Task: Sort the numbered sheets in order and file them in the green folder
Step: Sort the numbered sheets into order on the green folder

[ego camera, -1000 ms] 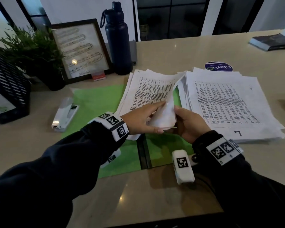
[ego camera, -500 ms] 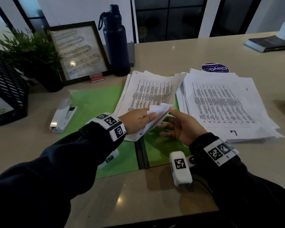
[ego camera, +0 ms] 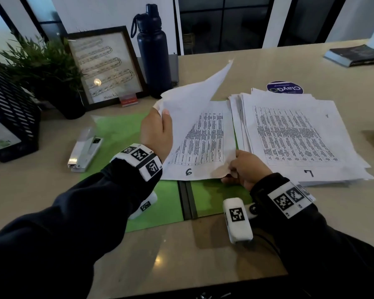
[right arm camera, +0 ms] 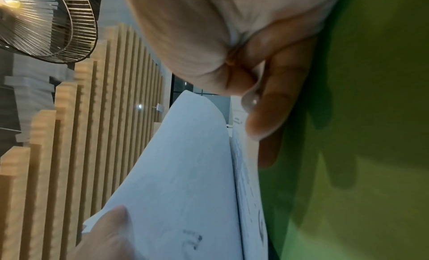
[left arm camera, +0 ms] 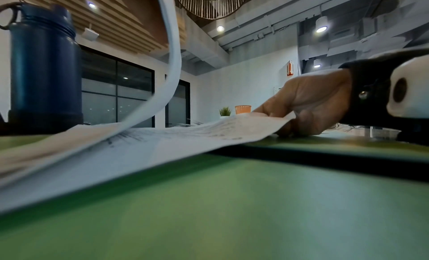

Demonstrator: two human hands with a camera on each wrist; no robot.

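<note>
The green folder (ego camera: pixel 121 134) lies open on the table, its dark spine (ego camera: pixel 187 199) towards me. A stack of printed sheets (ego camera: pixel 205 145) rests on it, the top one hand-marked 6 or 9. My left hand (ego camera: pixel 162 114) grips a lifted sheet (ego camera: pixel 194 98) that curls up and back over the stack. My right hand (ego camera: pixel 232 169) pinches the stack's near right corner. A second pile (ego camera: pixel 300 137), marked with an upside-down 7, lies to the right. The left wrist view shows the curling sheet (left arm camera: pixel 173 62), the right hand (left arm camera: pixel 313 102) and folder (left arm camera: pixel 232 209); the right wrist view shows fingers (right arm camera: pixel 274 102) by the sheet (right arm camera: pixel 181 172).
A white stapler (ego camera: pixel 84 152) lies left of the folder. Behind it stand a dark bottle (ego camera: pixel 153 55), a picture frame (ego camera: pixel 105 67), a plant (ego camera: pixel 43 67) and a black mesh rack (ego camera: pixel 11 113). A book (ego camera: pixel 354 55) and round sticker (ego camera: pixel 284 87) lie at the far right.
My left hand has lifted the top sheet up and away, uncovering the marked sheet beneath. My right hand has moved onto the stack's near right corner and pinched it.
</note>
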